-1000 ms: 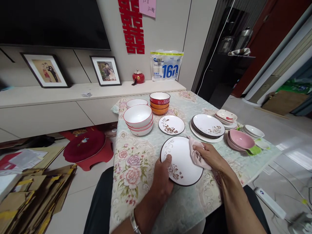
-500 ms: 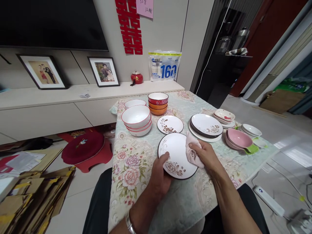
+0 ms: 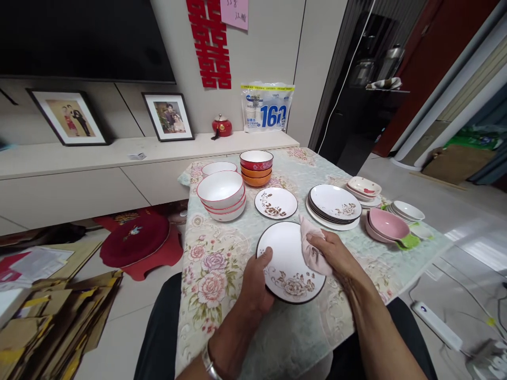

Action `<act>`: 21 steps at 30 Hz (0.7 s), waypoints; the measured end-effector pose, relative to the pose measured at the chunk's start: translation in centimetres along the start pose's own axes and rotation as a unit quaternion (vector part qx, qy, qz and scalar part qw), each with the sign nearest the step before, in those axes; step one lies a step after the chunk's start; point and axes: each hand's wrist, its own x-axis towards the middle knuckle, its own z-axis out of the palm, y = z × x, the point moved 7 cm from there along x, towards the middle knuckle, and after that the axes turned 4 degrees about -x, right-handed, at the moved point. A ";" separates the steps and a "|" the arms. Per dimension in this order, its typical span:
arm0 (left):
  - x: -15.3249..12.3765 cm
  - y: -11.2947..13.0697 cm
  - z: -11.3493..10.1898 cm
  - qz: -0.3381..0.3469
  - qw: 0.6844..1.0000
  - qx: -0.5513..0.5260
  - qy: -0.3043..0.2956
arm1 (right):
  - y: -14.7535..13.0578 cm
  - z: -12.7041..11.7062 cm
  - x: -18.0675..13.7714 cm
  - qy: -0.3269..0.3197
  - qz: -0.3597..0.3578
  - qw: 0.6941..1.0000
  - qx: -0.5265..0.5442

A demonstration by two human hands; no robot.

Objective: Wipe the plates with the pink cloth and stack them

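Observation:
A white plate (image 3: pixel 283 253) with a dark rim and brown flowers is held tilted above the near part of the table. My left hand (image 3: pixel 256 277) grips its left edge, thumb on top and fingers hidden underneath. Bunched in my right hand (image 3: pixel 330 253) is a pale pink cloth (image 3: pixel 311 243), pressed against the plate's right edge. Just beyond lies a similar flowered plate (image 3: pixel 276 202) on the tablecloth. To its right stands a stack of dark-rimmed plates (image 3: pixel 332 200) on a larger white one.
Red-rimmed white bowls (image 3: pixel 222 190) and a stack of red and orange bowls (image 3: pixel 256 168) stand at the back left. Pink bowls (image 3: pixel 388 226) and small white dishes (image 3: pixel 407 210) sit at the right. A red stool (image 3: pixel 137 240) is left of the flowered table (image 3: pixel 214 285).
The held plate has tipped and shifted slightly toward me, its flowers now lower and further right. The cloth has slid a little along the right edge with my right hand.

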 end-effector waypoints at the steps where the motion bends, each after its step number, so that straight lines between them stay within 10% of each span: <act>1: 0.1 0.3 -0.2 0.020 1.000 -0.007 0.013 | 0.1 0.3 0.0 -0.004 0.002 1.000 0.002; 10: -0.2 1.9 -0.2 0.107 0.992 -0.051 0.051 | 0.8 3.1 -0.2 -0.031 0.016 0.994 0.104; 21: -0.1 0.7 0.1 -0.058 0.997 0.032 -0.029 | -0.2 -0.4 -0.9 -0.028 -0.005 1.000 0.008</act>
